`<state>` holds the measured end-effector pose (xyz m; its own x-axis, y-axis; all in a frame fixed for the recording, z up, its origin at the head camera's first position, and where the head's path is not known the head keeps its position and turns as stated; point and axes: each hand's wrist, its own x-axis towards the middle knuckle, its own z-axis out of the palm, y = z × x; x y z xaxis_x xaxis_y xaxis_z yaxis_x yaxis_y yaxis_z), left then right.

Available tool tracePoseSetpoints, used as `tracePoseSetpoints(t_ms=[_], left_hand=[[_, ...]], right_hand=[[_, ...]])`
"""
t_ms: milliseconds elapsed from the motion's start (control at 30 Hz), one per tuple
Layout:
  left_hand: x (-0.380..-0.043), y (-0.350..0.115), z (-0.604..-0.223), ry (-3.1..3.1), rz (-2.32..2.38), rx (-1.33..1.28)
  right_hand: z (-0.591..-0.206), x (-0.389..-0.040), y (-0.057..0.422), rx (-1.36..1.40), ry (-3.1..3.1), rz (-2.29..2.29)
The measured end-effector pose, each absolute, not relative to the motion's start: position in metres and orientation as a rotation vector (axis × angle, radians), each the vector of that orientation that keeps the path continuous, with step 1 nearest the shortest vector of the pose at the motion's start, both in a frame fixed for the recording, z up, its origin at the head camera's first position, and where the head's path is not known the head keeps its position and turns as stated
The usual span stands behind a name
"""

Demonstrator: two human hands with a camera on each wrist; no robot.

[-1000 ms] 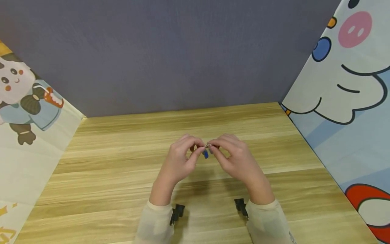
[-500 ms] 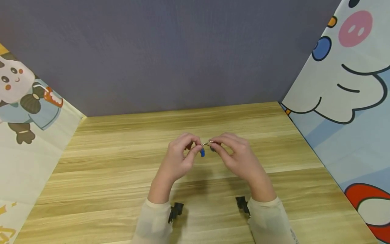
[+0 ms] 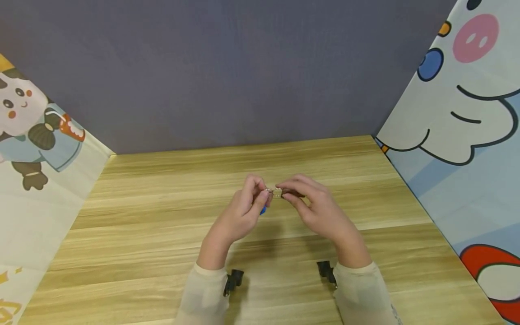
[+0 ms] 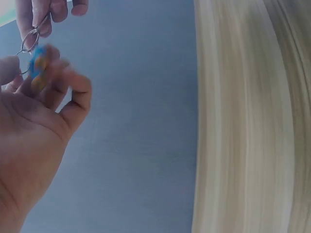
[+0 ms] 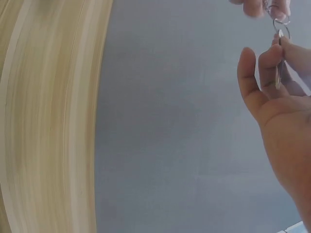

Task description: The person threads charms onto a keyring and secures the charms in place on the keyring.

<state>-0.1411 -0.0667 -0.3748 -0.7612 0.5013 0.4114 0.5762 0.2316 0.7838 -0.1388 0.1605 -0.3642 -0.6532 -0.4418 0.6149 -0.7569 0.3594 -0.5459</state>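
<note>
My left hand and right hand face each other above the table, a small gap between their fingertips. Thumb and fingers of the left pinch a thin metal key ring. Below it, against the left fingers, hangs a small blue and orange charm, blurred in the left wrist view; only a blue bit of the charm shows in the head view. The right hand pinches a flat metal piece, seen edge-on and resembling a key. Linked rings bridge the two hands.
Under the hands lies a wood-grain table. A grey panel rises at its back edge. Cartoon-printed panels stand along the left and right sides.
The hands have drawn slightly apart, so the linked rings between them show more. The blue charm has shifted left and is now mostly behind the left hand's fingers.
</note>
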Motion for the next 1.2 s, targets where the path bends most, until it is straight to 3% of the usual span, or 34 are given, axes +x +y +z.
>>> tracePoseSetpoints(t_ms=[433, 800, 1200], left_hand=[[-0.142, -0.08, -0.38, -2.526, -1.53, -0.855], [-0.143, -0.095, -0.377, -2.471, -1.285, -0.849], [-0.139, -0.108, -0.361, -2.648, -1.385, -0.84]], right_hand=[[-0.364, -0.146, 0.178, 0.948, -2.396, 1.08], [-0.364, -0.151, 0.188, 1.111, -2.488, 1.111], [-0.354, -0.147, 0.178, 1.359, -2.508, 0.674]])
